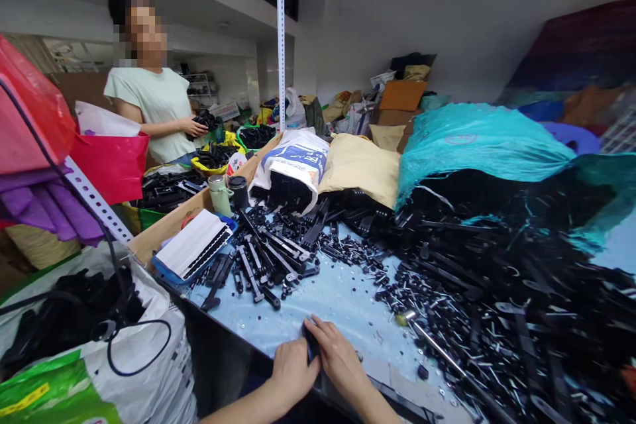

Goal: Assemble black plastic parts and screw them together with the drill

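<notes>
Near the table's front edge, my left hand is closed round a dark plastic part. My right hand presses its fingers along the other side of the same part. Most of the part is covered by my fingers, so its exact kind cannot be made out. Ahead of my hands lies a pile of black parts with metal strips. To the right, small screws and pins are heaped beside a metal rod with a yellowish tip.
A white sack, a beige sack and a teal sack spill black parts at the back. A blue tray with white strips and a green flask stand left. Another person holds black parts beyond the table.
</notes>
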Available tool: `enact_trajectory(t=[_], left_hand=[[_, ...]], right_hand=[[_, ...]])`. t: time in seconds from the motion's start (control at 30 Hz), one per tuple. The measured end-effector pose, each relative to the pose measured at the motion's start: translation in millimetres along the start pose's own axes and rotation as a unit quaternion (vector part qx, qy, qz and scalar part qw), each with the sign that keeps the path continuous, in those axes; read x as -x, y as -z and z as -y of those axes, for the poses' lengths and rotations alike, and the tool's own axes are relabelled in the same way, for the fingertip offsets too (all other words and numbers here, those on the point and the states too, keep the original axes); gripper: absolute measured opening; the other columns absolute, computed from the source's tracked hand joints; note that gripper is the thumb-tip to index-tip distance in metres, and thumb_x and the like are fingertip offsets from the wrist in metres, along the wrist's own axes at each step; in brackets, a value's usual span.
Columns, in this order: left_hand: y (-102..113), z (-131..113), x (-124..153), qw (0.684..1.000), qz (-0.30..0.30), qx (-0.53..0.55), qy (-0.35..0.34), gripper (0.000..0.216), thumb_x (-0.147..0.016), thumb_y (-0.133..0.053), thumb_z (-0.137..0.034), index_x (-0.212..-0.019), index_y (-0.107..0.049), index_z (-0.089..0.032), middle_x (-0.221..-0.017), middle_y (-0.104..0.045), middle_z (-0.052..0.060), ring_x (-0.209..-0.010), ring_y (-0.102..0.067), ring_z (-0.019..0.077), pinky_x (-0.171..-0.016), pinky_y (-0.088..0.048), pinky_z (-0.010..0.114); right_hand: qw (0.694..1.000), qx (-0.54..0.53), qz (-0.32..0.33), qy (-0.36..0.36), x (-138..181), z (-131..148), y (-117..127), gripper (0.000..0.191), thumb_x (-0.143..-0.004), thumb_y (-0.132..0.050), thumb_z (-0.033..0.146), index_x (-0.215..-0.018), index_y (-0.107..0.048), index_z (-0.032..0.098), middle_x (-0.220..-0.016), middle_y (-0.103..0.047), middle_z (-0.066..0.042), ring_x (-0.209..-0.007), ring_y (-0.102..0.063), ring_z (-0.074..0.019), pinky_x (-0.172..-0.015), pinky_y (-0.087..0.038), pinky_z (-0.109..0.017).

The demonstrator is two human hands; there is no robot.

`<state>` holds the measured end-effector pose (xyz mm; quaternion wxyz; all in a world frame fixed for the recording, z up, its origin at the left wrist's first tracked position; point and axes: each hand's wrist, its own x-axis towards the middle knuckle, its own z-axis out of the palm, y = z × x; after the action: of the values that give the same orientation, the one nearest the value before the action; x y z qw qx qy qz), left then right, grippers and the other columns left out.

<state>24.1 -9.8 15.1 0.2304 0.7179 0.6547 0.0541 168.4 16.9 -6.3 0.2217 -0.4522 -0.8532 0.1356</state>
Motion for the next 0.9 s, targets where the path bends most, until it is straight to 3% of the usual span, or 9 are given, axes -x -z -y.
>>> enact_trajectory(t=[0.1,0.2,0.37,0.47,0.53,0.63,0.7,0.8,0.9], left_hand=[[12,9,0,0.996,0.0,-0.004,-0.084,0.035,-0.087,-0.04,-0.041,-0.098,-0.061,-0.016,-0.095,-0.066,0.013,-0.093,-0.061,0.0274,-0.08,-0.047,0.039],[22,13,-8,0.969,-0.049,-0.02,-0.243,0.033,-0.09,-0.037,-0.035,-0.107,-0.058,-0.016,-0.113,-0.06,0.015,-0.112,-0.051,0.0275,-0.094,-0.04,0.041],[25,7,-34,0.874,-0.009,-0.066,-0.481,0.047,-0.09,-0.042,-0.032,-0.132,-0.04,-0.013,-0.136,-0.044,0.017,-0.13,-0.034,0.027,-0.108,-0.024,0.041],[24,-6,-48,0.871,0.049,-0.098,-0.478,0.058,-0.086,-0.049,-0.038,-0.137,-0.034,-0.014,-0.133,-0.046,0.017,-0.121,-0.045,0.0274,-0.1,-0.034,0.038],[27,-19,-53,0.895,0.075,-0.116,-0.425,0.054,-0.085,-0.05,-0.042,-0.131,-0.042,-0.013,-0.12,-0.057,0.017,-0.109,-0.053,0.0269,-0.091,-0.041,0.036],[36,-36,-43,0.922,0.088,-0.118,-0.357,0.043,-0.089,-0.039,-0.047,-0.102,-0.061,-0.013,-0.095,-0.064,0.015,-0.094,-0.058,0.0257,-0.082,-0.044,0.036],[49,-42,-25,0.92,0.091,-0.085,-0.371,0.051,-0.09,-0.028,-0.051,-0.086,-0.064,-0.015,-0.084,-0.064,0.014,-0.085,-0.059,0.0241,-0.077,-0.044,0.035],[69,-44,14,0.875,0.115,0.06,-0.466,0.064,-0.09,-0.009,-0.055,-0.075,-0.06,-0.019,-0.068,-0.061,0.01,-0.068,-0.058,0.019,-0.068,-0.044,0.031],[74,-53,48,0.808,0.108,0.253,-0.521,0.068,-0.091,0.001,-0.051,-0.068,-0.055,-0.021,-0.054,-0.052,0.005,-0.054,-0.052,0.0147,-0.059,-0.042,0.028]], right_hand=[[0.999,0.028,-0.04,0.024,28,-12,15,0.052,-0.087,-0.043,0.019,-0.138,-0.037,0.029,-0.141,-0.04,-0.007,-0.123,-0.046,-0.0255,-0.099,-0.043,-0.043],[0.994,0.081,-0.074,0.023,69,-34,29,0.061,-0.086,-0.05,0.034,-0.143,-0.026,0.031,-0.138,-0.044,-0.007,-0.116,-0.053,-0.0258,-0.092,-0.049,-0.039],[0.98,0.177,-0.081,0.026,107,-57,33,0.053,-0.083,-0.054,0.043,-0.133,-0.044,0.029,-0.115,-0.063,-0.008,-0.09,-0.064,-0.0238,-0.072,-0.053,-0.033],[0.965,0.229,-0.118,-0.052,105,-56,38,0.041,-0.078,-0.054,0.058,-0.093,-0.066,0.021,-0.079,-0.067,-0.009,-0.068,-0.063,-0.0245,-0.06,-0.048,-0.034],[0.966,0.227,-0.095,-0.083,100,-52,52,0.046,-0.081,-0.047,0.062,-0.068,-0.062,0.02,-0.062,-0.061,-0.007,-0.057,-0.058,-0.0203,-0.055,-0.042,-0.03],[0.98,0.176,-0.048,-0.078,97,-39,95,0.059,-0.085,-0.033,0.066,-0.059,-0.058,0.019,-0.055,-0.056,-0.006,-0.051,-0.051,-0.0155,-0.053,-0.035,-0.027],[0.993,0.109,-0.005,-0.038,100,-23,128,0.064,-0.083,-0.029,0.07,-0.057,-0.056,0.019,-0.053,-0.053,-0.005,-0.049,-0.048,-0.0137,-0.052,-0.032,-0.026],[0.997,-0.038,0.064,0.031,106,11,157,0.069,-0.076,-0.025,0.079,-0.058,-0.055,0.02,-0.051,-0.048,-0.003,-0.052,-0.048,-0.0145,-0.054,-0.032,-0.026],[0.972,-0.223,0.044,0.068,100,42,137,0.071,-0.072,-0.016,0.083,-0.056,-0.051,0.023,-0.046,-0.042,-0.001,-0.049,-0.046,-0.0152,-0.054,-0.036,-0.027]])
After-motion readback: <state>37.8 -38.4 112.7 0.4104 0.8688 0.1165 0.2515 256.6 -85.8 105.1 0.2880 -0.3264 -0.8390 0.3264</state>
